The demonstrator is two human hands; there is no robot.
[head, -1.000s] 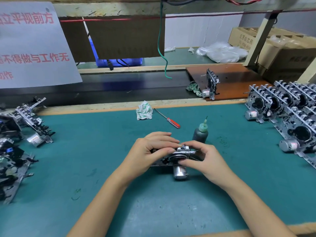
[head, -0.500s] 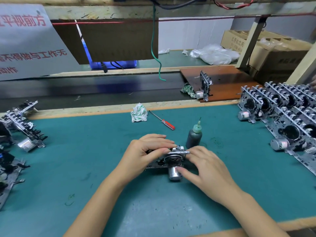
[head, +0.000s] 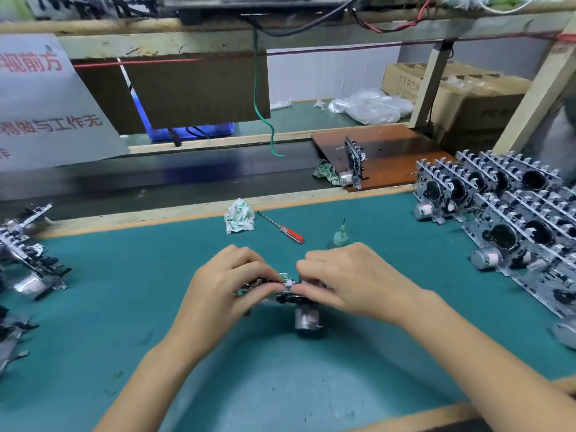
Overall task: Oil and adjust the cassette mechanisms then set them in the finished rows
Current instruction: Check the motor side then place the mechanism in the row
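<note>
Far left on the green table (head: pixel 93 300): loose pile of unfinished mechanisms (head: pixel 28 263), count unclear, partly cut off by frame edge. Behind, white sign (head: pixel 46 101) with red characters. One crumpled rag (head: pixel 239 216) near table's back edge, one red-handled screwdriver (head: pixel 282 228) just right of it, one oil bottle (head: pixel 340 236) with green needle tip, upright, partly hidden behind right hand. Centre: one cassette mechanism (head: pixel 290 294), lying flat on table, metal frame with black parts, silver cylindrical motor (head: pixel 306 319) sticking out toward viewer. Left hand (head: pixel 224 294) curled, grip pinching mechanism's left end. Right hand (head: pixel 349 282) curled, fingertips pinching small white part on top edge of mechanism. Beyond the table, brown board (head: pixel 392 151) with one mechanism (head: pixel 353 162) standing upright, second rag (head: pixel 325 172) touching it. Far right: finished rows (head: pixel 505 207), two rows visible, mechanisms standing upright and packed close, silver motors facing left; exact count unclear, blurred.
</note>
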